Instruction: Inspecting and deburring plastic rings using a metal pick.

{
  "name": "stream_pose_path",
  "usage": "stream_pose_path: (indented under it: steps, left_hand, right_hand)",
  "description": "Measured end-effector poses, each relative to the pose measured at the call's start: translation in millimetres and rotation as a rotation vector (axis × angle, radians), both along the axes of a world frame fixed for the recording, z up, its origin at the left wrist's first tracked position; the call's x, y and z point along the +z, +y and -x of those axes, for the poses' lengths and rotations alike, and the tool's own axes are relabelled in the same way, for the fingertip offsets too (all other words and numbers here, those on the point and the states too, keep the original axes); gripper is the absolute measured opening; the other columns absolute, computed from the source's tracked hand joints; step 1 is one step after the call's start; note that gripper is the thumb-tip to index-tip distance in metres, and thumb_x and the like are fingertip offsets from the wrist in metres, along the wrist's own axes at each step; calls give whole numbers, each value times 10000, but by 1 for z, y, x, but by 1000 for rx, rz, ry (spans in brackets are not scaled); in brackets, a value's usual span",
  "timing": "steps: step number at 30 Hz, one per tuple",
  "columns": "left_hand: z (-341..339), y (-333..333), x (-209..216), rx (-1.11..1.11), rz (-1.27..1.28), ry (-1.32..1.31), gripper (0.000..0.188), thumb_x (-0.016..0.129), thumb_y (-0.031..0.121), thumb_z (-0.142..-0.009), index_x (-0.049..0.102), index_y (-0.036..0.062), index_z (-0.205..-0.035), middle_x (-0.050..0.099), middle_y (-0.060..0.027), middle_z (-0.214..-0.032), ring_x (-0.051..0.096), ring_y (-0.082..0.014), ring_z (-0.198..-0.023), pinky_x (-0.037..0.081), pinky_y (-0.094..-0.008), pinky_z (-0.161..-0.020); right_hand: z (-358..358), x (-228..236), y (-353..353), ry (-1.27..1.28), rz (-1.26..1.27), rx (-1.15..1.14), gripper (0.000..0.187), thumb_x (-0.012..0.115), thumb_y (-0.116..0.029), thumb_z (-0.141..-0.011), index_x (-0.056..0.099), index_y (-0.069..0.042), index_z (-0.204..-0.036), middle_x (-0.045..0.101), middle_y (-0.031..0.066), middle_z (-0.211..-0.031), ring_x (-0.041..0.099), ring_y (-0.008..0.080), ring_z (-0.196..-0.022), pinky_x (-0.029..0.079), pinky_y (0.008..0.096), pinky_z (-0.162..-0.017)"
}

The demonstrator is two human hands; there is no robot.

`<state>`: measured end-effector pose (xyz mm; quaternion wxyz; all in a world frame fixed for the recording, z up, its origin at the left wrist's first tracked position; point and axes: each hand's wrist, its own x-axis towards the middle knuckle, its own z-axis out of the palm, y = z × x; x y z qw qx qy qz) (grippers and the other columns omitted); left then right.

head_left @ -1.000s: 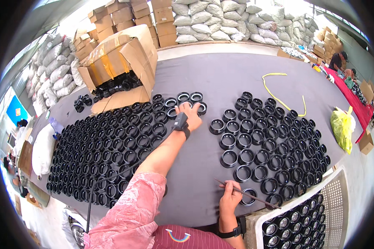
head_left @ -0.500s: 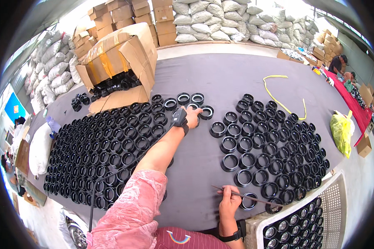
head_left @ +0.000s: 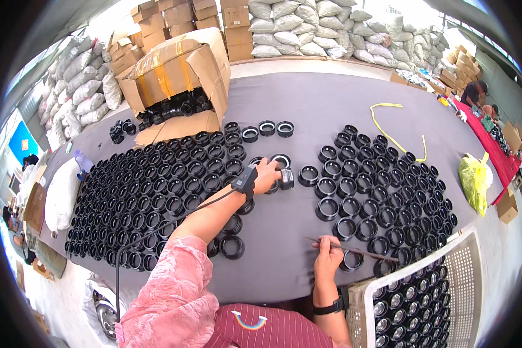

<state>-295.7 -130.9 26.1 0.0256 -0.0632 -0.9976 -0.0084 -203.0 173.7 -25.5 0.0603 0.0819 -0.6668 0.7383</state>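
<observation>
In the head view the grey tabletop (head_left: 307, 110) stretches wide, its far edge running along a wall of stacked sacks (head_left: 330, 29) and cartons, its near edge at the person's body. Bare cloth lies open in a strip down the middle, between the big field of black rings (head_left: 151, 191) on the left and the second cluster of rings (head_left: 383, 185) on the right, and more bare surface spreads toward the far edge beyond a yellow strap (head_left: 388, 124). An open cardboard box (head_left: 180, 64) lies tipped on its side at the far left, spilling rings, and a white perforated crate (head_left: 464, 272) filled with rings crowds the near right corner. The left hand (head_left: 267, 174) reaches out across the open strip and closes around a black ring (head_left: 285, 179), short, round and hollow, glossy black; it is held on edge just above the tabletop, its opening facing sideways to the right rather than up like its neighbours. The right hand (head_left: 327, 261) rests near the near edge, fingers pinched on a thin dark stick (head_left: 354, 249), whose long axis runs left to right, slightly slanted toward the near side at the right, its far end passing over a ring (head_left: 352, 261) lying flat.
</observation>
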Motion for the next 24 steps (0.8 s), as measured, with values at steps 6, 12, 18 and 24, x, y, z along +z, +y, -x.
stream_pose_path:
  steps: [6,12,18,24]
  left_hand:
    - [-13,26,11,-128,-49,-12,386,634,20,-779,679,218,-1106,545,-24,-1305,525,-343,-1124,514,-459,-898]
    - [-48,55,13,-321,-20,-60,350,646,54,-768,705,201,-1080,553,-4,-1326,494,-324,-1184,486,-480,-932]
    - [-103,105,48,-432,205,-194,331,685,105,-712,748,162,-1032,399,-133,-1467,409,-391,-1328,371,-568,-1052]
    - [-139,147,63,-494,11,-67,354,687,111,-662,746,125,-1011,406,-190,-1446,340,-423,-1390,249,-632,-1131]
  right_hand:
    - [1,-8,-1,-19,111,18,200,549,-130,-997,618,20,-884,621,47,-811,628,121,-690,490,259,-667]
    - [1,-10,-2,0,199,-46,180,547,-136,-1002,614,19,-938,628,56,-858,628,124,-705,497,268,-678]
    - [-13,-1,6,65,-81,-79,201,567,-166,-995,637,10,-928,654,57,-796,619,121,-710,496,273,-670]
    - [-55,13,39,18,-317,-69,197,588,-180,-980,650,-6,-912,665,62,-753,612,111,-708,489,272,-665]
